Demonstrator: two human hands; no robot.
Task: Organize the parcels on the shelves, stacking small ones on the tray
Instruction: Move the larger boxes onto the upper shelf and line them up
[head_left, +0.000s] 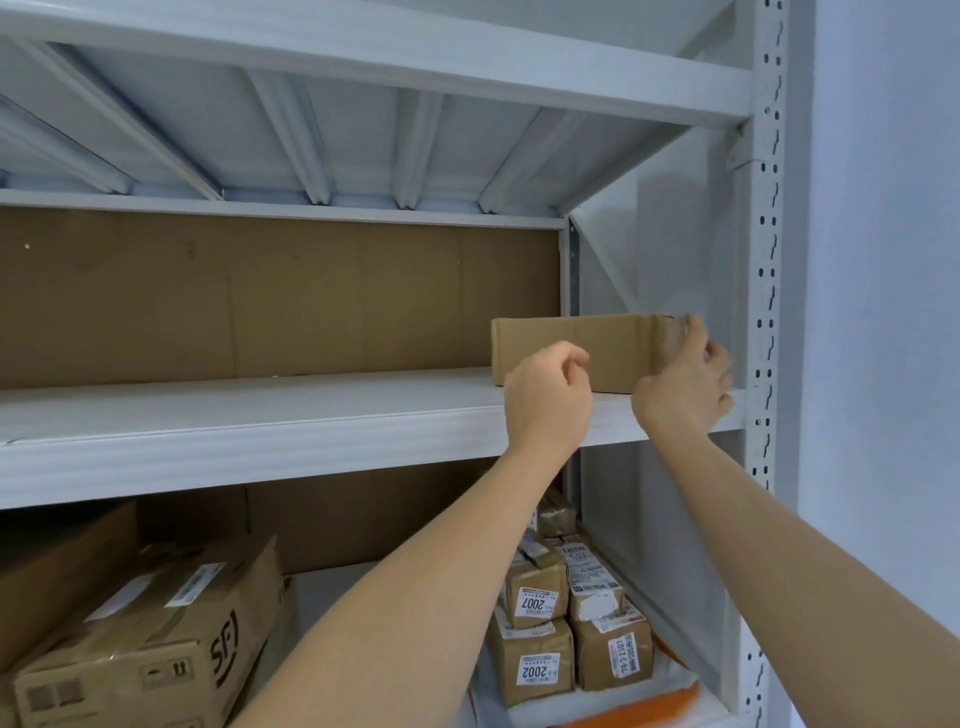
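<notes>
A flat brown cardboard parcel (571, 345) lies on the white upper shelf (260, 415), at its right end. My right hand (685, 384) grips the parcel's right end, fingers wrapped over its taped edge. In front of the parcel's lower middle my left hand (550, 395) is curled into a loose fist, and I cannot tell whether it touches the box. On the shelf below, several small taped parcels (540, 670) with white number labels are stacked on an orange and white tray (654, 701) at the right.
Large brown boxes (156, 644) sit at the left of the lower shelf. A brown cardboard backing (260, 296) closes the rear of the upper shelf. The white perforated upright post (766, 260) stands just right of my right hand, against a pale wall.
</notes>
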